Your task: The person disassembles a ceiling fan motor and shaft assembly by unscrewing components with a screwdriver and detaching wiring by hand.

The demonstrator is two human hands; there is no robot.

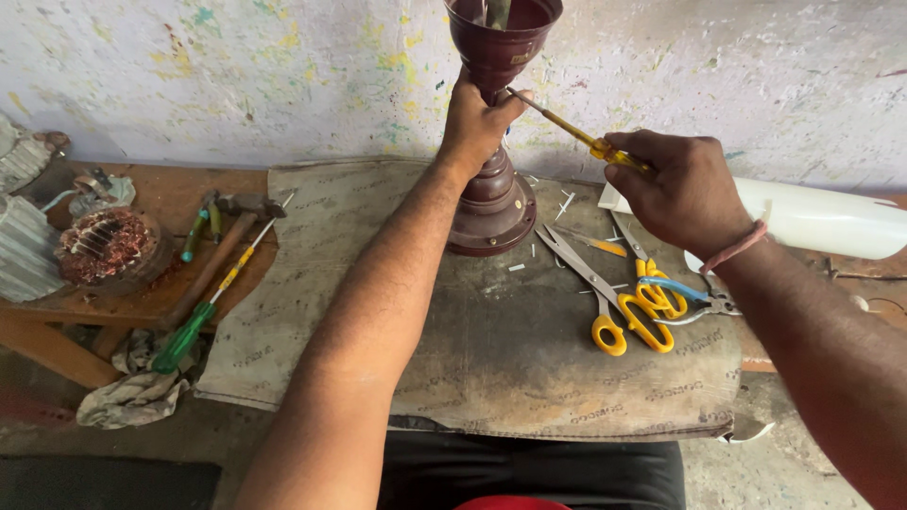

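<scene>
Left hand (pixel 477 118) is clenched round the narrow neck of the dark red metal housing (pixel 493 179), which stands upright on the mat-covered table (pixel 453 312), its long axis vertical, wide base down by the wall. Up top its cup-shaped mouth (pixel 504 24) opens upward and there's something pale and rod-like standing inside it, cut off by the frame edge, hard to make out.

Right hand (pixel 685 189) has its grip closed on the yellow handle of a screwdriver (pixel 576 132). The shaft runs up and to the left from that hand, slanting, and the tip sits right at the neck, just beside the left thumb — touching the housing or a hair off, can't say which. So the housing lies to the left of the right hand, and the left hand is the one actually on it.

Below the right hand: yellow-handled scissors (pixel 614 302) lying open on the mat, blue-handled pliers (pixel 699 297) crossing their handles. A white tube (pixel 822 222) lies along the wall on the right.

Over on the left, on the bare wood, a hammer (pixel 231 236), a green-handled screwdriver (pixel 203 302), and a copper-wound stator (pixel 104 246), well apart from both hands
</scene>
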